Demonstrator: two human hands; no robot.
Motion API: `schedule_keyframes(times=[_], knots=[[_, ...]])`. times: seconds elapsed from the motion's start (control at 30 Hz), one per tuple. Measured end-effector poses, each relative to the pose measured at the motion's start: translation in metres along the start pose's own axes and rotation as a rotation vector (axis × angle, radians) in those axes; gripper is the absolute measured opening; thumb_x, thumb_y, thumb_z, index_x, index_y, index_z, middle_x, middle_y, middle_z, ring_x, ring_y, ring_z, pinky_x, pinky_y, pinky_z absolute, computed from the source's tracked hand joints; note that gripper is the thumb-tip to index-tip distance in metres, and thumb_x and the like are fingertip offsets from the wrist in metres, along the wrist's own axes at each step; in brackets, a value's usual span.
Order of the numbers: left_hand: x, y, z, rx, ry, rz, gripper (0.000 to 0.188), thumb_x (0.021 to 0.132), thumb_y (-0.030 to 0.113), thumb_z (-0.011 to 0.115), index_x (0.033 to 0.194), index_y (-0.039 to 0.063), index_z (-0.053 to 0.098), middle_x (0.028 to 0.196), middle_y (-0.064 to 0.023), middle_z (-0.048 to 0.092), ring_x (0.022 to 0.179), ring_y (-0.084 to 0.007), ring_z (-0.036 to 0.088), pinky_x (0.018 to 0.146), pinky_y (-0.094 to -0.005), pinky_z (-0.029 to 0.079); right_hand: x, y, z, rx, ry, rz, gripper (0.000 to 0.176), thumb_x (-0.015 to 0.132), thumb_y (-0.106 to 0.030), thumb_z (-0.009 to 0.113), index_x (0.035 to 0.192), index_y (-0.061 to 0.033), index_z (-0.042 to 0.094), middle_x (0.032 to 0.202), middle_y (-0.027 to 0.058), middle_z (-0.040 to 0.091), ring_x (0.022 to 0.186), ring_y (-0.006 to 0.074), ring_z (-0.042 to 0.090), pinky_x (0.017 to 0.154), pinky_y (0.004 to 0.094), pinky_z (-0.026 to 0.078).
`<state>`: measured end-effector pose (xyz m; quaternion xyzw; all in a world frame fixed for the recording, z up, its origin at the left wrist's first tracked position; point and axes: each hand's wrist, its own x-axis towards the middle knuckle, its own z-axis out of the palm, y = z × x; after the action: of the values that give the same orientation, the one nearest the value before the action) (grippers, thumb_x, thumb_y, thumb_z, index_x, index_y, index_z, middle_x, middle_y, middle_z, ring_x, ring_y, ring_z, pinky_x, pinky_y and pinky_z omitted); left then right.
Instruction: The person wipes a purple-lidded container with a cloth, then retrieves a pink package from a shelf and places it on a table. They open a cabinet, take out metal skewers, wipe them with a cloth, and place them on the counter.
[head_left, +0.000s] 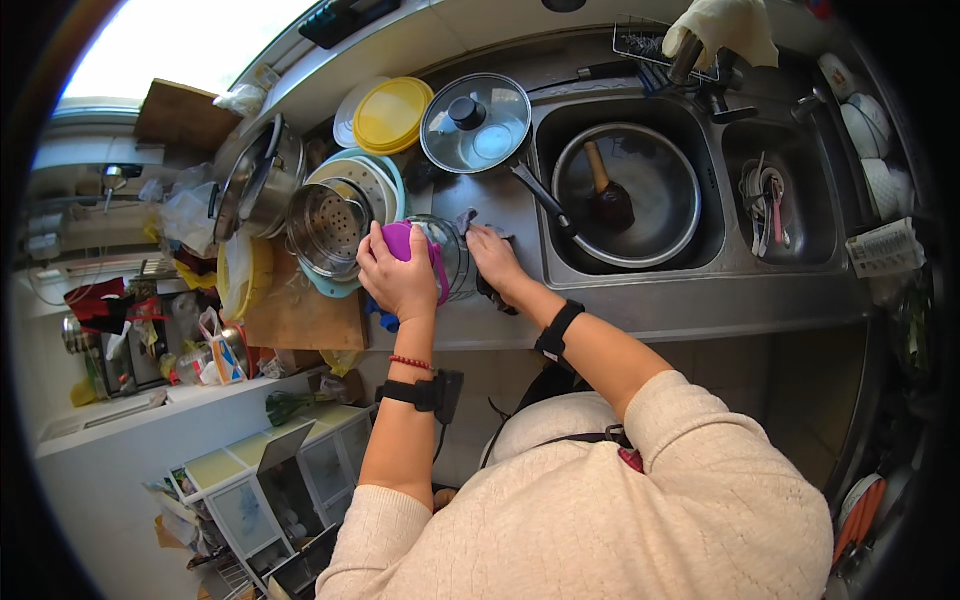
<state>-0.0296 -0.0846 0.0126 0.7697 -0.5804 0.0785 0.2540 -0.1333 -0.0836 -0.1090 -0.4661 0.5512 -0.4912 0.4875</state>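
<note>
My left hand grips the purple plastic lid of a clear glass jar. A purple loop hangs from the lid's side. The jar appears tilted or on its side, its lid to the left. My right hand holds a dark grey cloth beside the jar's glass end, over the steel counter. Cloth shows beyond the fingertips and below the palm. Whether the cloth touches the glass is hidden.
Left of the jar stand a perforated steel steamer and a wooden board. Behind are a glass pot lid and a yellow lid. At right, the sink holds a large steel basin with a wooden-handled utensil.
</note>
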Motion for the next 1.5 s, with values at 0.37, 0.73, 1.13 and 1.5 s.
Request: schedule_keyframes(times=[0.37,0.73,1.13,1.5], knots=[[-0.009,-0.020,-0.063,0.097,-0.476,0.647,0.123,0.062,0.044,0.091,0.158,0.011,0.022,0.162,-0.0239,0.011,0.149,-0.0456,0.014,0.119,-0.0520,0.020,-0.028,-0.050,-0.022,-0.095,0.132,-0.329,0.035,0.092,-0.011,0.063,0.126,-0.0038,0.065,0.133,0.0163,0.052,0.117,0.0380,0.052,0.102,0.0430,0.043],[0.064,-0.051,-0.047,-0.501,-0.342,0.671,0.059,0.089,0.024,0.076,0.139,0.001,0.055,0.128,-0.0136,0.063,0.102,-0.0212,0.066,0.089,-0.0318,0.053,-0.006,-0.063,-0.017,-0.274,0.040,-0.383,0.032,0.094,-0.020,0.063,0.123,-0.0059,0.066,0.132,0.0128,0.056,0.110,0.0384,0.054,0.097,0.0435,0.045],[0.036,-0.053,-0.013,-0.774,-0.308,0.057,0.066,0.081,0.031,0.084,0.133,-0.002,0.061,0.108,-0.0099,0.066,0.087,-0.0174,0.064,0.080,-0.0295,0.055,-0.104,-0.060,0.014,-0.467,0.181,-0.488,0.043,0.084,-0.005,0.065,0.127,-0.0013,0.062,0.154,0.0191,0.034,0.117,0.0444,0.045,0.106,0.0497,0.036],[0.023,-0.084,0.005,-1.239,-0.423,-0.408,0.044,0.093,0.037,0.072,0.126,0.008,0.069,0.132,-0.0147,0.053,0.116,-0.0248,0.056,0.099,-0.0332,0.045,-0.097,-0.058,0.003,-0.739,0.132,-0.962,0.036,0.071,0.001,0.066,0.100,-0.0161,0.077,0.116,0.0040,0.057,0.097,0.0314,0.051,0.085,0.0397,0.045]])
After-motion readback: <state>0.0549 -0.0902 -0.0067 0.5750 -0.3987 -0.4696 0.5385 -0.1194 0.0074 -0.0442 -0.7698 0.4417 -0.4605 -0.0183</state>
